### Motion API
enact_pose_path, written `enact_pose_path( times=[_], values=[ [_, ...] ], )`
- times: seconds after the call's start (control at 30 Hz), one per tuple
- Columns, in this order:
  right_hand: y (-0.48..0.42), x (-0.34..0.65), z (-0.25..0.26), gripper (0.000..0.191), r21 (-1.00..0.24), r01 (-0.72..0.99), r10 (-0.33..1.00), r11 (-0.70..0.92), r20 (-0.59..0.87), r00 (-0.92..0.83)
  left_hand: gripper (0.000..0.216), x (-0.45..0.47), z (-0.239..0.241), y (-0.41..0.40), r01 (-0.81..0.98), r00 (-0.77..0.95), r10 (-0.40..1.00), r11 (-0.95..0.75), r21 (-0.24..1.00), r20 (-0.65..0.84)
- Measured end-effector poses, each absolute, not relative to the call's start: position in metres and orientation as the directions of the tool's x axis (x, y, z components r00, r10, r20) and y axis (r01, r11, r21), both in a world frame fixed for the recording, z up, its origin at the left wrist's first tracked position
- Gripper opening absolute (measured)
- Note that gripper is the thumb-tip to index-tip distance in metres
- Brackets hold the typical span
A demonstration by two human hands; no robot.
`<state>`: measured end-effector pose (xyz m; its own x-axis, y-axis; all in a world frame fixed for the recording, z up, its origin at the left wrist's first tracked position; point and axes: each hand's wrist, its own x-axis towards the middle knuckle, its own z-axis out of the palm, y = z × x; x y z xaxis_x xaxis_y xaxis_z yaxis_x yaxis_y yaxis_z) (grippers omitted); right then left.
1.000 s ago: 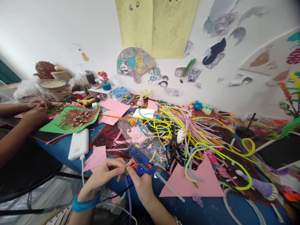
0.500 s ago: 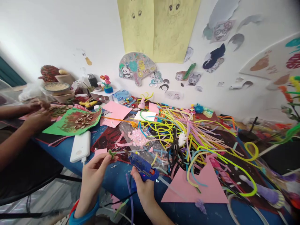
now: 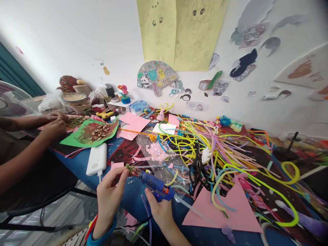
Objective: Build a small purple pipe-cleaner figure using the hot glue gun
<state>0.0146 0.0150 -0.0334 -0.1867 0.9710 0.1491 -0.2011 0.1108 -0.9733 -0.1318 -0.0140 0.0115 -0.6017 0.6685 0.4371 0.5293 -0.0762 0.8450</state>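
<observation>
My right hand [image 3: 158,209] grips a blue glue gun [image 3: 155,185] at the near edge of the blue table [image 3: 77,162], its nozzle aimed up and left. My left hand [image 3: 110,192] pinches a small green pipe-cleaner piece [image 3: 128,168] right at the nozzle tip. A clear glue stick [image 3: 189,208] sticks out behind the gun. Just beyond lie a pink flower-shaped cutout [image 3: 156,152] and clear plastic wrap.
A big tangle of coloured pipe cleaners [image 3: 217,150], black scissors [image 3: 198,168] and a pink paper triangle [image 3: 225,210] fill the right. A white power bank [image 3: 97,159] lies left. Another person's hands [image 3: 52,124] work by a green sheet with seeds [image 3: 91,131].
My left hand lifted the green piece away from the gun's trigger end and up to the nozzle tip. The gun tilted up slightly. The view shifted left.
</observation>
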Motion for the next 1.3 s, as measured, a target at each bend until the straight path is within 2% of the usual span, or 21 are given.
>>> enact_pose_path(
  times=[0.17, 0.5, 0.8, 0.97, 1.07, 1.2, 1.3],
  values=[
    [0.016, 0.015, -0.036, 0.016, -0.97, -0.188, 0.959, 0.154, 0.192, -0.208, 0.017, -0.133, 0.007, -0.013, 0.54, -0.635, 0.631, -0.051, 0.84, 0.447],
    [0.019, 0.018, -0.034, 0.017, -0.966, -0.154, 0.939, 0.208, 0.242, -0.245, 0.016, -0.132, 0.008, -0.014, 0.551, -0.621, 0.642, -0.051, 0.833, 0.45],
    [0.019, 0.019, -0.035, 0.02, -0.975, -0.129, 0.939, 0.183, 0.212, -0.27, 0.015, -0.133, 0.006, -0.013, 0.542, -0.611, 0.659, -0.057, 0.838, 0.439],
    [0.018, 0.015, -0.03, 0.019, -0.98, -0.083, 0.961, 0.179, 0.192, -0.199, 0.012, -0.128, 0.014, -0.018, 0.522, -0.598, 0.659, -0.11, 0.846, 0.456],
    [0.018, 0.013, -0.03, 0.02, -0.989, -0.085, 0.973, 0.121, 0.136, -0.186, 0.012, -0.127, 0.02, -0.021, 0.468, -0.61, 0.669, -0.126, 0.875, 0.423],
    [0.019, 0.013, -0.036, 0.025, -0.987, -0.147, 0.977, 0.058, 0.087, -0.196, 0.018, -0.132, 0.022, -0.024, 0.314, -0.655, 0.693, -0.114, 0.943, 0.302],
    [0.02, 0.012, -0.039, 0.03, -0.966, -0.258, 0.959, -0.019, 0.056, -0.278, 0.022, -0.137, 0.022, -0.025, 0.168, -0.658, 0.717, -0.157, 0.973, 0.23]
  ],
)
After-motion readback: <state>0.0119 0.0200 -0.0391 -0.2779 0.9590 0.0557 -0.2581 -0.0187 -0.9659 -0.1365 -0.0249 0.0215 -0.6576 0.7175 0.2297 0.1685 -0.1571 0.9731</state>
